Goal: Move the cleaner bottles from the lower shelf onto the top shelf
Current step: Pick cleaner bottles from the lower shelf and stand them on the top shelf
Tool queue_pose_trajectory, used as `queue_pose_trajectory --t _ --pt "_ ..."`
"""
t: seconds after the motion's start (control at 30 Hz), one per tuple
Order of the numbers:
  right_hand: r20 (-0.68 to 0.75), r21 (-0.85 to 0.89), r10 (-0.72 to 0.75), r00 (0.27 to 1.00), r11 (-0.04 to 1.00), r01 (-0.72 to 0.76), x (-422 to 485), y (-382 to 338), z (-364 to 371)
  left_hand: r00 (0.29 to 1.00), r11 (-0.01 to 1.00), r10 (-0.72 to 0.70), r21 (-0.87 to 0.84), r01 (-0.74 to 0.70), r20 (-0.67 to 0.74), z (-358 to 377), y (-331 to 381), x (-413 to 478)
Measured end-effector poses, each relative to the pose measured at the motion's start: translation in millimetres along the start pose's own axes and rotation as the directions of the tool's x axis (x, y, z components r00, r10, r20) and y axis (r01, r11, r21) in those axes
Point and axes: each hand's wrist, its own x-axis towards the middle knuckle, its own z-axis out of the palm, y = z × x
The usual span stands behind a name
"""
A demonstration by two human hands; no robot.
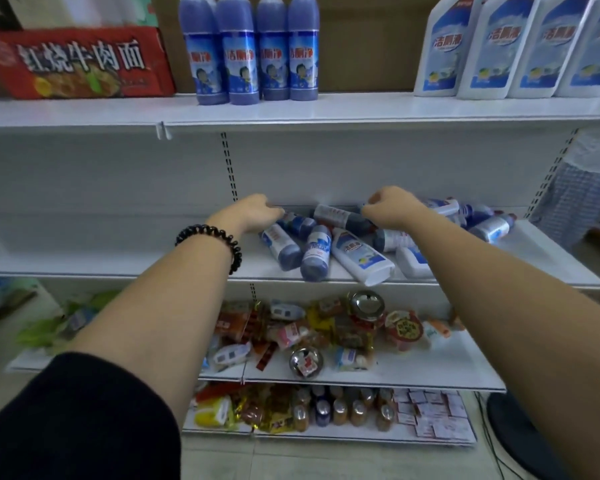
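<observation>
- Lower shelf [118,261]: the cleaner bottles [326,244] lie in a heap, blue and white mixed, some across others.
- Left hand [257,211] and right hand [390,206] reach into the heap with fingers curled at bottle ends. Whether either one grasps a bottle cannot be told.
- Top shelf [326,110]: four blue bottles [253,50] upright, labelled "洁厕净"; white bottles [520,46] at right, "洁厕液"; red carton [77,64] at left, "红烧牛肉面".
- White metal shelving; snack packets [326,334] crowd the shelf beneath.
</observation>
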Motion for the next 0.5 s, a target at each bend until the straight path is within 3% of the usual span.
queue_pose_trajectory --t 0.23,0.33,0.5 --pt "0.054 0.008 0.095 0.994 0.995 -0.095 54 -18 59 0.995 0.997 -0.035 -0.067 0.041 0.095 26 -36 72" --pt "0.098 0.089 0.122 0.988 0.987 -0.131 70 -22 85 0.993 0.989 -0.05 -0.134 0.065 0.109 43 -53 105" --pt "0.127 0.023 0.165 0.978 0.985 -0.169 91 -19 128 0.986 0.981 -0.123 -0.139 0.138 0.111 68 -65 132"
